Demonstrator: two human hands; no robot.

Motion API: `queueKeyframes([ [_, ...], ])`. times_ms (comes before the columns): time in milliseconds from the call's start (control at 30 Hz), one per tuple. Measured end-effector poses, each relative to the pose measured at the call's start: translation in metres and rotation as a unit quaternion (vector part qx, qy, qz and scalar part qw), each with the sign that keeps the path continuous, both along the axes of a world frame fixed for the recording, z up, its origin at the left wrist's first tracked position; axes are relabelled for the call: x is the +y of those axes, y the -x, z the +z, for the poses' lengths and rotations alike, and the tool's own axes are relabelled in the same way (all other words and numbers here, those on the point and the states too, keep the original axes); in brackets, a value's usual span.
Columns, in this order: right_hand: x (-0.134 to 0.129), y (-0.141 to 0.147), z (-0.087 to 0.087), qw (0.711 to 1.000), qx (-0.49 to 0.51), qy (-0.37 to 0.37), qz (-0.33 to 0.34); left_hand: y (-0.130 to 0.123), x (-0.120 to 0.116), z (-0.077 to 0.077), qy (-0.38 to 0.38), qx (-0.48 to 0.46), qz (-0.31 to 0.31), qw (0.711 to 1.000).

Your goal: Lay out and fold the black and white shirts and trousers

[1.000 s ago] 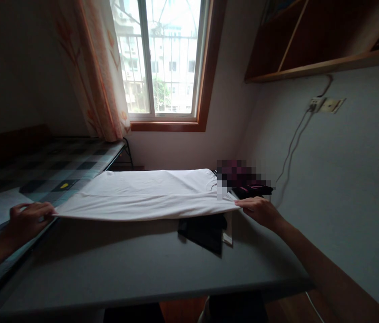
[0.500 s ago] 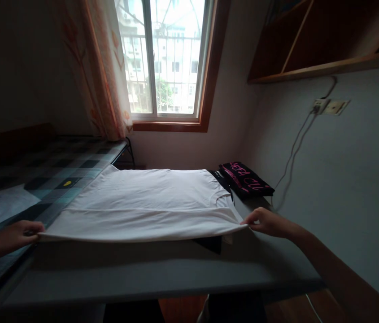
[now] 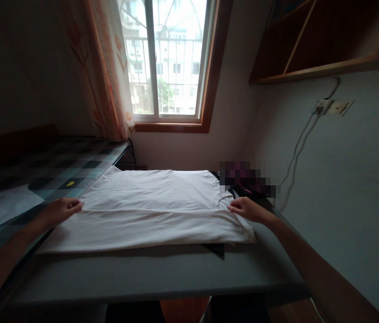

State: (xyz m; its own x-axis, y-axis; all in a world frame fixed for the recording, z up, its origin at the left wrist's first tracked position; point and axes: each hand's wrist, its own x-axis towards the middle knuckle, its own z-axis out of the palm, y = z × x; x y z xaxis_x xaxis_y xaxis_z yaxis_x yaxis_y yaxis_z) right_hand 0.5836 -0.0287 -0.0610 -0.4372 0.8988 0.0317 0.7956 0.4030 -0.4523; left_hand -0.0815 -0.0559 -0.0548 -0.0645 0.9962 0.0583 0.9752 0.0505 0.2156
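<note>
A white T-shirt (image 3: 162, 188) lies spread on a grey table (image 3: 142, 276), with a strip along its near side folded over on top. My left hand (image 3: 62, 211) pinches the left end of the strip's far edge, fingertips together. At the other end, near the collar, my right hand (image 3: 249, 209) has its thumb and fingers closed on the same edge. The near fold rests on the tabletop. A dark cloth corner (image 3: 218, 249) pokes out from beneath the shirt.
A folded black garment (image 3: 253, 190), partly pixelated, sits at the table's back right by the wall. On the left stands a bed with a checked cover (image 3: 84, 154) and a white sheet of paper (image 3: 4, 208). Cords (image 3: 293, 157) hang from a wall socket.
Both hands have let go of the shirt's near edge, moved inward and away from me, and now grip the strip's far edge. The near edge has come down onto the table.
</note>
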Motion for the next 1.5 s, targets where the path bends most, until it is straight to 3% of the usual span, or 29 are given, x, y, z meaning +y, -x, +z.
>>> queueKeyframes([
  [67, 0.014, 0.015, -0.007, 1.000, 0.019, -0.024, -0.003, -0.041, 0.021, -0.003, 0.019, -0.016, -0.043, 0.999],
  [233, 0.043, 0.054, -0.026, 0.997, -0.001, -0.054, -0.057, -0.133, 0.067, -0.016, -0.019, 0.006, -0.077, 0.997],
  [333, 0.056, 0.075, -0.033, 0.994, -0.035, -0.058, -0.084, -0.172, 0.080, -0.027, -0.029, 0.063, -0.066, 0.995],
  [433, 0.070, 0.090, -0.036, 0.988, -0.068, -0.072, -0.119, -0.194, 0.085, -0.039, -0.050, 0.104, -0.044, 0.992],
  [600, 0.100, 0.101, -0.036, 0.980, -0.100, -0.083, -0.151, -0.196, 0.088, -0.053, -0.067, 0.077, -0.035, 0.994],
  [867, 0.159, 0.104, -0.042, 0.959, -0.110, -0.129, -0.228, -0.192, 0.092, -0.056, -0.067, 0.056, -0.035, 0.996],
  [1033, 0.200, 0.098, -0.034, 0.944, -0.116, -0.078, -0.300, -0.193, 0.095, -0.058, -0.066, 0.056, -0.017, 0.996],
  [1167, 0.226, 0.096, -0.032, 0.947, -0.123, -0.019, -0.295, -0.194, 0.096, -0.059, -0.068, 0.057, -0.011, 0.996],
  [1333, 0.243, 0.098, -0.040, 0.952, -0.118, 0.026, -0.281, -0.194, 0.096, -0.058, -0.063, 0.047, -0.007, 0.997],
  [1500, 0.250, 0.099, -0.045, 0.949, -0.087, 0.022, -0.302, -0.194, 0.096, -0.060, -0.070, 0.040, -0.009, 0.997],
])
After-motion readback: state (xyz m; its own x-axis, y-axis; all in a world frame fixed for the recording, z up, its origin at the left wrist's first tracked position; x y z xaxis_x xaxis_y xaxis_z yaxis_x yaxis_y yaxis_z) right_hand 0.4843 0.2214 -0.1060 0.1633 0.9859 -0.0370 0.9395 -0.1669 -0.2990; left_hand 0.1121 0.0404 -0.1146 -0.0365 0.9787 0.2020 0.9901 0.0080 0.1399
